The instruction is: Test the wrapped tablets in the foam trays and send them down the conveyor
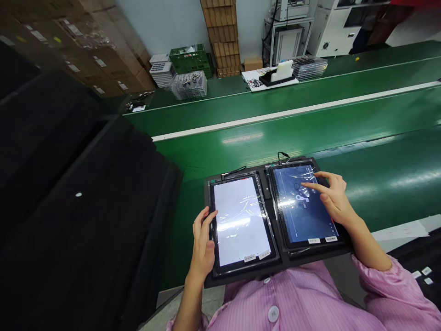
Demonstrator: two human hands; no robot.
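Two tablets under clear film lie side by side in a black foam tray [283, 260] at the bench's near edge. The left tablet [241, 216] shows a bright white screen. A dark blue screen with white symbols is lit on the right tablet [303, 216]. My left hand [204, 246] rests at the left tablet's left edge, fingers apart, one fingertip on the edge of the screen. My right hand [332, 197] is over the right tablet, index finger stretched out to its screen. Short black cables [234, 171] stick out at the tablets' far edges. Stickers sit along their lower edges.
Tall stacks of black foam trays [86, 207] stand close on my left. A green conveyor belt [275, 131] runs across in front. Beyond it are clear plastic trays [189, 85], a green crate [189, 59], a white board [251, 80] and cardboard boxes [96, 55].
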